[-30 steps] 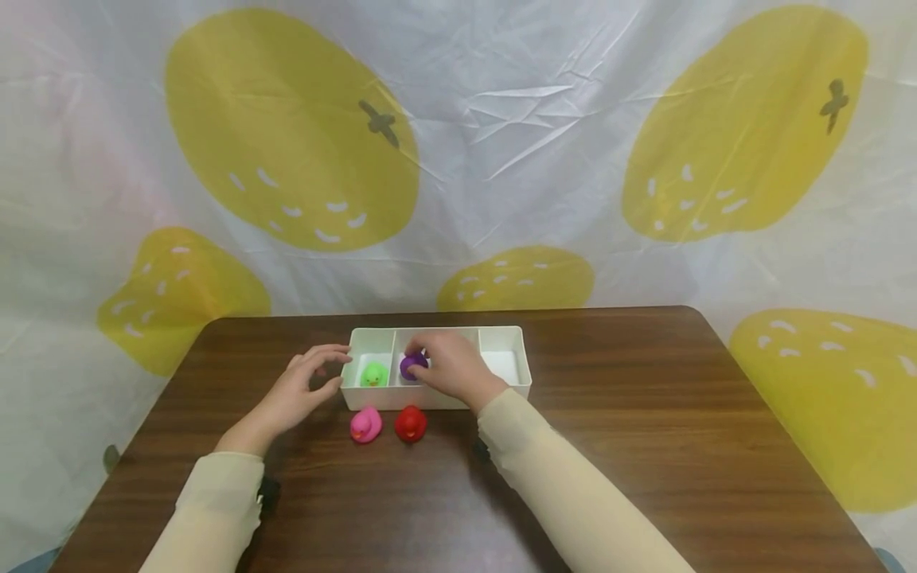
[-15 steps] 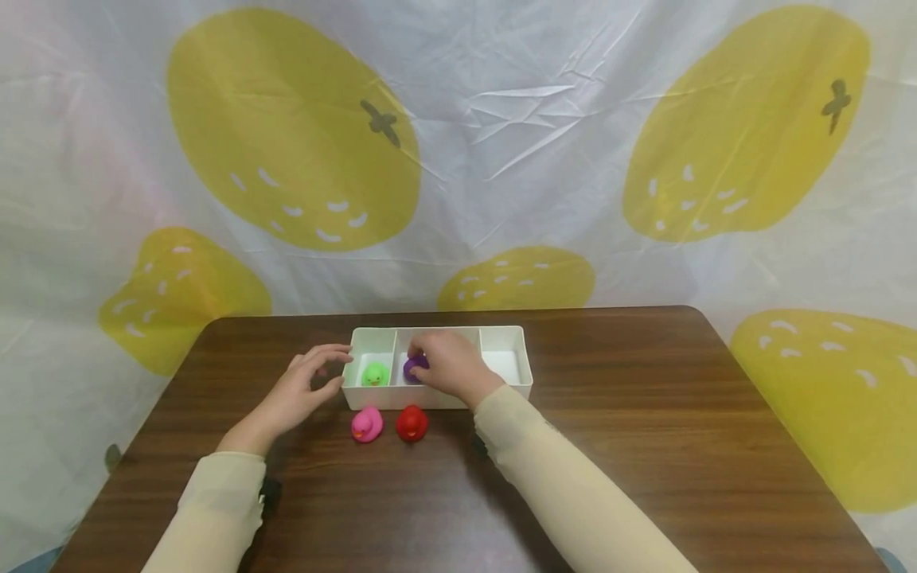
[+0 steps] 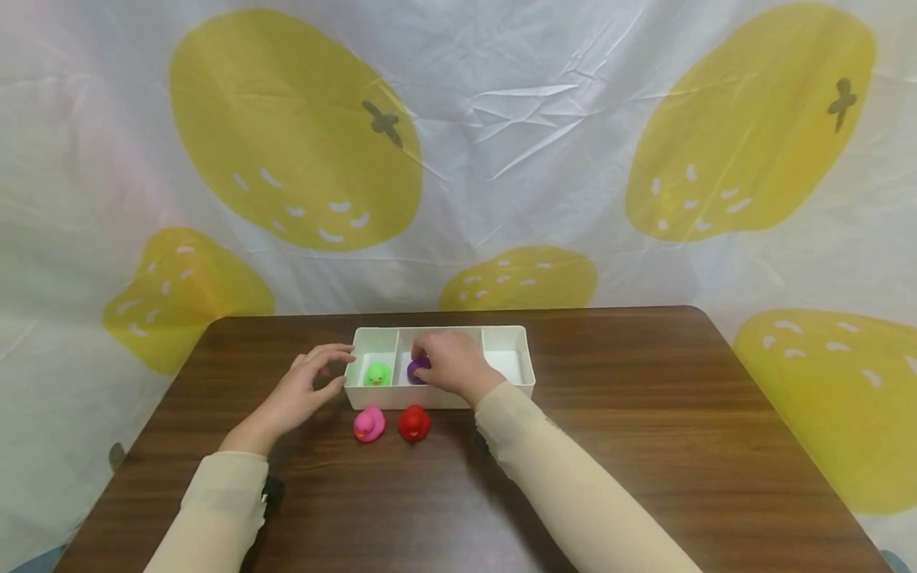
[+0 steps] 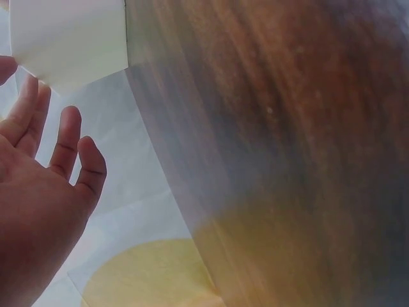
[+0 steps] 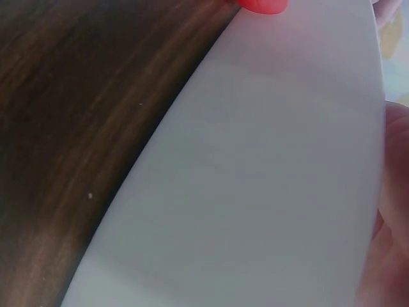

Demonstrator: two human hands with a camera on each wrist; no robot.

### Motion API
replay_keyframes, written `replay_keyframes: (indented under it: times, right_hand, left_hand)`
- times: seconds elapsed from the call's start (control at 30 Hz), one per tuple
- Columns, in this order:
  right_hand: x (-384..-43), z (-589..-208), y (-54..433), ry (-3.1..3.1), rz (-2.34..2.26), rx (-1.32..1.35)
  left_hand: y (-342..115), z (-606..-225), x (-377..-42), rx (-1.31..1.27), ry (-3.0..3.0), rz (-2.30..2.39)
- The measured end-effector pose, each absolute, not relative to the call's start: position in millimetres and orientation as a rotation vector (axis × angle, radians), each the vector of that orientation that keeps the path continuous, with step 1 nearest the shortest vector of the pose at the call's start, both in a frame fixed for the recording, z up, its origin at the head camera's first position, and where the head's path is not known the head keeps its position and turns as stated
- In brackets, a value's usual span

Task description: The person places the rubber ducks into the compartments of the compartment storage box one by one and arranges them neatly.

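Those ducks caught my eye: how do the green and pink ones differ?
The green duck sits in the leftmost compartment of the white tray; the pink duck sits on the table in front of it. The green duck faces the viewer; the pink duck's beak points more leftward. Both are upright toy ducks with orange beaks.

Softly lit. Pale sheen on tabletop (image 3: 401, 509), nearside of grip by right hand (image 3: 454, 364); shadow alongside right sleeve (image 3: 573, 477); glints on creased cloth (image 3: 530, 56) beyond; haze in left wrist view.

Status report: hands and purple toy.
Right hand pinches purple toy in tray, middle compartment. Left hand at tray's left end. Pink duck, red duck in front.
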State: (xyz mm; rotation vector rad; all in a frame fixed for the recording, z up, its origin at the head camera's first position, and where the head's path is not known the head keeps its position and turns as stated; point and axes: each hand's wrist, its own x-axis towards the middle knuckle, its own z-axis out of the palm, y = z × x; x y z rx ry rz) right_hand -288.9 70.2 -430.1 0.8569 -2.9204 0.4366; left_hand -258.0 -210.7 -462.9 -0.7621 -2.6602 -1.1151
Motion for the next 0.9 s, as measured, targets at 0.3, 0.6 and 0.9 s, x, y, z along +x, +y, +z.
replay_keyframes:
  times: [0.3, 0.6, 0.9]
  right_hand:
    - [-287, -428, 70, -2.907, 0.490, 0.887]
    - [-281, -444, 82, -2.716, 0.520, 0.879]
    - [-266, -435, 92, -2.611, 0.634, 0.851]
  left_hand:
    - [-211, -464, -260, -0.776, -2.679, -1.105]
    - [-212, -463, -257, -0.757, -2.681, -1.083]
    - [-210, -461, -257, -0.747, -2.688, -1.084]
